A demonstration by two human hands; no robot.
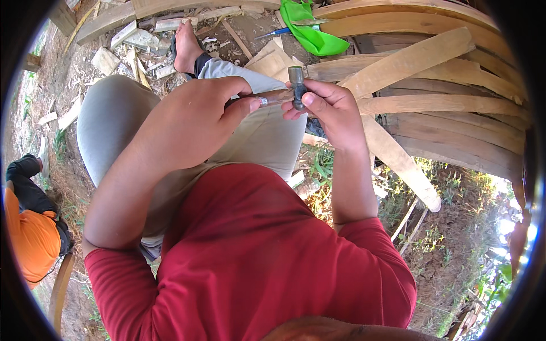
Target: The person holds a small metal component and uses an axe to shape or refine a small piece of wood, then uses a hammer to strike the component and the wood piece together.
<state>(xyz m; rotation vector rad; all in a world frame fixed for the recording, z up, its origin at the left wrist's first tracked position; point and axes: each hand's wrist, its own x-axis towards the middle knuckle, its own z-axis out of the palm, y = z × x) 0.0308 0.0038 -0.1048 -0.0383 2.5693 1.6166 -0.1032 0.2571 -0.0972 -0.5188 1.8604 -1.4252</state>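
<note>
A small ball-peen hammer (296, 76) is held in both hands above my lap, its flat face up and its rounded end down. My left hand (196, 122) is closed around the wooden handle (278, 97); a shiny silvery band or piece shows on the handle beside the thumb. With thumb and fingers my right hand (335, 111) grips the hammer's metal head from the right side. The far end of the handle is hidden inside my left hand.
Curved wooden planks (449, 128) are stacked at the right. A bright green bag (313, 34) lies beyond, next to a blue-handled tool (276, 32). Wood scraps (142, 40) litter the ground ahead. Another person in orange (34, 236) is at the left edge.
</note>
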